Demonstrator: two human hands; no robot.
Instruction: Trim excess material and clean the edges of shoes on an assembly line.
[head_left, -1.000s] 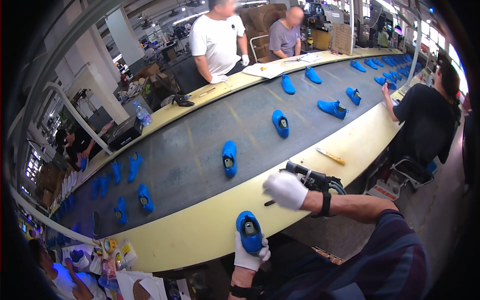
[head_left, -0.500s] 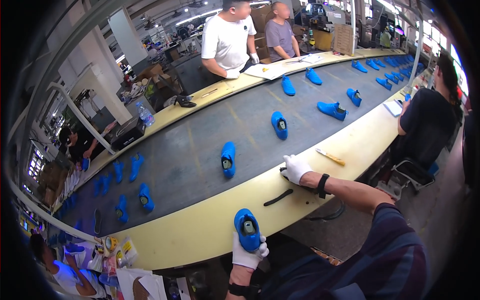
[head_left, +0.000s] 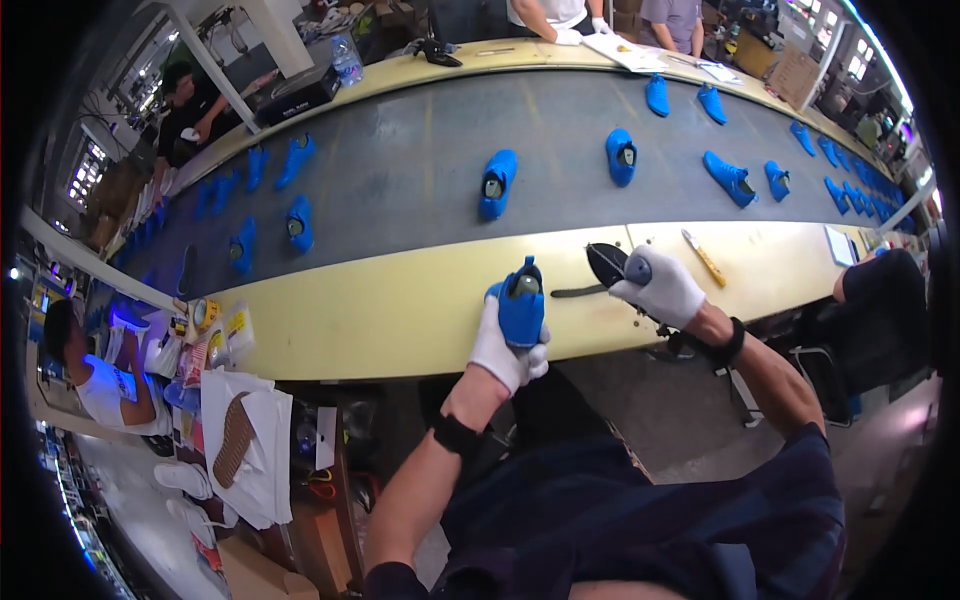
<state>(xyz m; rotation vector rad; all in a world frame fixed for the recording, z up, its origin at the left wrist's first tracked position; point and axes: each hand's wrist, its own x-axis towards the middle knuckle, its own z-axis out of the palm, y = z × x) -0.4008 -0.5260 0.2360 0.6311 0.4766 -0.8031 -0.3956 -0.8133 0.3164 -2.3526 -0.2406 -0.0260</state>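
Note:
A blue slip-on shoe (head_left: 521,318) is in my gloved left hand (head_left: 508,352), held up at the near edge of the bench. Its heel tab points away from me, and something grey-green fills the opening. My right hand (head_left: 660,285), also in a white glove, is closed round the grey rounded handle of a black iron-like tool (head_left: 604,262) with a pointed plate. The tool's exact kind is hard to tell, as the glove covers much of it. Beside its plate lies a thin black strip (head_left: 578,292). A yellow-handled knife (head_left: 704,258) rests farther right.
Several blue shoes, one of them (head_left: 497,186) straight ahead, stand along the dark conveyor (head_left: 400,190) behind the pale bench ledge (head_left: 380,310). Bags and tape (head_left: 207,315) crowd the left end. Co-workers sit or stand left, right and across.
The view has swung left and down. My left hand has tilted the shoe so its heel tab stands up. My right hand has raised the black tool, showing its pointed plate.

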